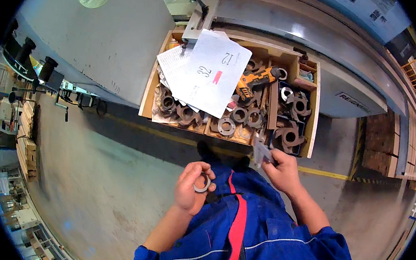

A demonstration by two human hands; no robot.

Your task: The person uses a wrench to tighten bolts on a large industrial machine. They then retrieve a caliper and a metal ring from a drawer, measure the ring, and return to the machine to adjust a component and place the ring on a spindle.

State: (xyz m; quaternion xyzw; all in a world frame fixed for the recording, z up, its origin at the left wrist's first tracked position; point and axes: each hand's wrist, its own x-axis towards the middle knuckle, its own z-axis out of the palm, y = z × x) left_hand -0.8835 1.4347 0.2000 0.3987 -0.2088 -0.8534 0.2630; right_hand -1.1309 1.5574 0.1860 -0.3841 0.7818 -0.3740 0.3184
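My left hand (193,189) grips a thin steel ring (204,186), held low in front of my blue-clad body. My right hand (279,171) is closed on a flat grey metal piece (261,151) at the front edge of a wooden drawer (143,103). The drawer holds several metal rings (226,126), toothed cutter heads (290,136), loose white papers (218,70) and a yellow and black cordless power tool (253,80). The papers hide part of the drawer's contents.
A grey machine cabinet (93,36) stands at upper left, and a long machine bed (307,24) runs behind the drawer. Stacked timber (380,145) is at right. A yellow line (319,172) crosses the floor (105,187). Boards and machinery (23,144) line the far left.
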